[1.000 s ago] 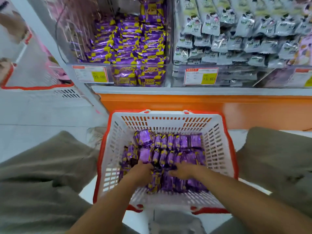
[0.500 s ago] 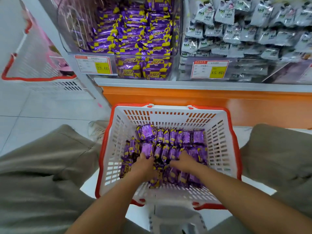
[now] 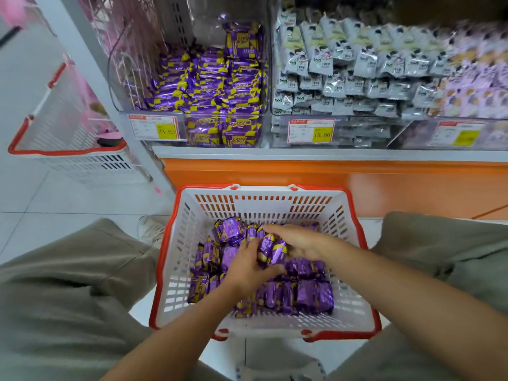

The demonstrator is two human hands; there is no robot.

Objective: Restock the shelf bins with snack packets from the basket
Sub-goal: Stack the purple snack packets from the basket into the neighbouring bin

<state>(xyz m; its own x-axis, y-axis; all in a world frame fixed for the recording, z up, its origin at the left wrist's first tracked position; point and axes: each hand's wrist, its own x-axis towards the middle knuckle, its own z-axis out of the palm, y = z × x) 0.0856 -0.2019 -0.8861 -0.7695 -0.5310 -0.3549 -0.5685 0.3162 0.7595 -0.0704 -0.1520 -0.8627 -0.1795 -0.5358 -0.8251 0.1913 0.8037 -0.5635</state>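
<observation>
Head view: left hand (image 3: 246,268) curls round packets (image 3: 270,250), right hand (image 3: 301,240) presses them flat-fingered, over basket (image 3: 264,209); bin (image 3: 200,28) lies ahead, up-left, left hand nearer.

floor (image 3: 55,199): glossy white tiles, 9 o'clock | shelf base (image 3: 384,182): orange panel, 2 o'clock | post (image 3: 90,59): white upright, 11 o'clock

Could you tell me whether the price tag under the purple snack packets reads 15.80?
No, that price tag reads 23.60; the 15.80 tag sits under the grey packets.
</observation>
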